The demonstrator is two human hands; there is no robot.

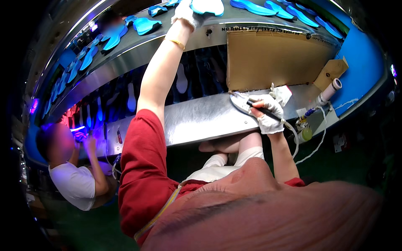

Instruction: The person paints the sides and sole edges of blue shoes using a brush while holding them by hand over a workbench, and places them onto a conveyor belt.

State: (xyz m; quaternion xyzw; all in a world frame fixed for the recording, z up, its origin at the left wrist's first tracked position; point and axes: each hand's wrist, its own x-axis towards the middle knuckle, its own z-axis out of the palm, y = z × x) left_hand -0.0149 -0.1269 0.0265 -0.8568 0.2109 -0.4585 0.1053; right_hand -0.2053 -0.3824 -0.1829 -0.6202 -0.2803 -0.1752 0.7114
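Note:
My left arm stretches far forward to the conveyor belt. There my left hand (186,16), in a white glove, grips the side of a bright blue-and-white shoe sole (208,7); the picture's edge cuts off part of both. My right hand (268,113), in a white glove with some bare fingertips, is closed round a black pen-shaped tool (268,112) over the metal bench. A pale hose (295,136) runs from the tool's rear end. Below its tip is a rounded white piece (240,103), partly hidden by the hand.
Several blue soles (146,26) lie along the dark conveyor belt (184,31). Beneath it stands a cardboard sheet (280,60) on the metal bench (197,119). A white roll (331,90) and a small jar (306,134) stand at right. Another person (77,180) works at left under violet light.

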